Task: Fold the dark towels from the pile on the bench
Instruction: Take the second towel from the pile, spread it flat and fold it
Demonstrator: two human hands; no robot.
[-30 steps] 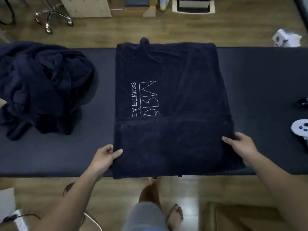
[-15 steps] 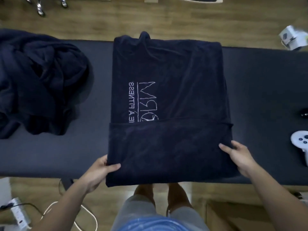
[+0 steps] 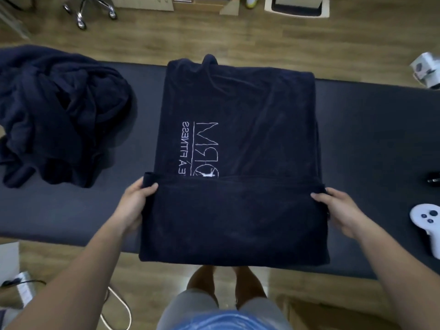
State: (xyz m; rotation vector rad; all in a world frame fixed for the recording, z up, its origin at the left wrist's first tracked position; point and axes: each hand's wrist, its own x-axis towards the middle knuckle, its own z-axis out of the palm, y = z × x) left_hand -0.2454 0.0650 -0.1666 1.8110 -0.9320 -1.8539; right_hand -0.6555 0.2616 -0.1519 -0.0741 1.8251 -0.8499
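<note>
Two bare forearms are extended forward from the lower corners. The left grip point(image 3: 134, 206) is curled round the left edge of a towel point(image 3: 233, 222), with the thumb laid on top. The right grip point(image 3: 340, 211) is closed likewise on the right edge, thumb on top, at about the same height.

A navy towel point(image 3: 238, 139) is lying flat across the middle of the black bench point(image 3: 369, 139), its far edge reaching the bench's far side, where a small tab is sticking out. White lettering is showing mirrored on its top face. Its near part is lying doubled over as a flap that is covering the lettering's lower end and overhanging the bench's near edge. The pile point(image 3: 59, 110), a crumpled heap of the same navy cloth, is sitting on the bench to the left, apart from the towel.
</note>
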